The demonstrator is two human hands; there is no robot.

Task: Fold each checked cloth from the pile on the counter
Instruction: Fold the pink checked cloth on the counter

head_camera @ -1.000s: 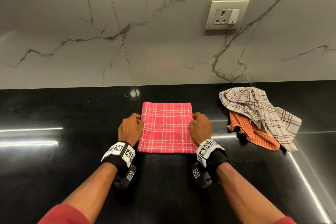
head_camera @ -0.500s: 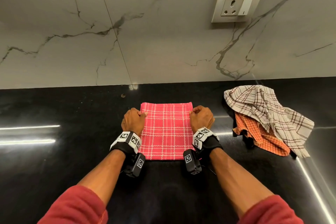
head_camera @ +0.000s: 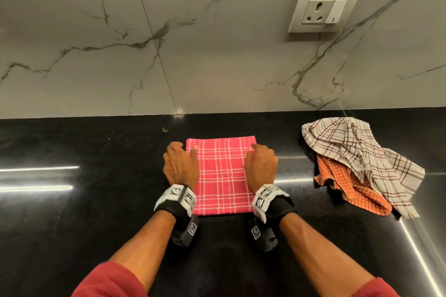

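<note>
A red checked cloth (head_camera: 220,176) lies folded into a flat rectangle on the black counter (head_camera: 96,200), straight in front of me. My left hand (head_camera: 179,164) pinches its left edge near the far corner, with the thumb on top of the fabric. My right hand (head_camera: 261,166) grips the right edge near the far corner, fingers curled. To the right sits the pile: a crumpled white cloth with brown checks (head_camera: 357,152) lying over an orange checked cloth (head_camera: 342,183).
A marble wall (head_camera: 193,55) rises right behind the counter, with a socket plate (head_camera: 323,8) at the upper right. Both of my wrists wear bands with black trackers. A metal strip (head_camera: 420,255) runs along the counter's right side.
Both hands have slid along the red cloth's side edges, from its middle toward the far corners. The cloth and the pile stayed in place.
</note>
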